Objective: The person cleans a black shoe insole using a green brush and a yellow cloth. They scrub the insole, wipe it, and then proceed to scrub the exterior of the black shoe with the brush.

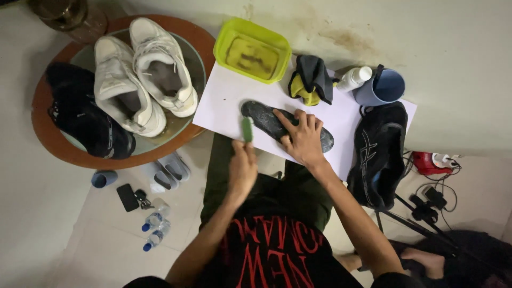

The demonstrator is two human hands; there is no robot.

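Note:
A dark grey insole [264, 118] lies on a white sheet of paper [224, 101] across my lap. My right hand [304, 140] lies flat on the insole's right half and holds it down. A small green brush [247, 129] is gripped in my left hand [242, 166], its head touching the near edge of the insole's left end.
A yellow-green tub [252, 49] of murky water, a grey-and-yellow cloth [312, 80], a white bottle [354, 78] and a blue cup [381, 88] sit beyond the paper. A black shoe [378, 152] stands to the right. White sneakers [144, 74] and a black shoe [85, 120] rest on a round table [48, 138] to the left. Two water bottles [154, 226], a phone and cables lie on the floor.

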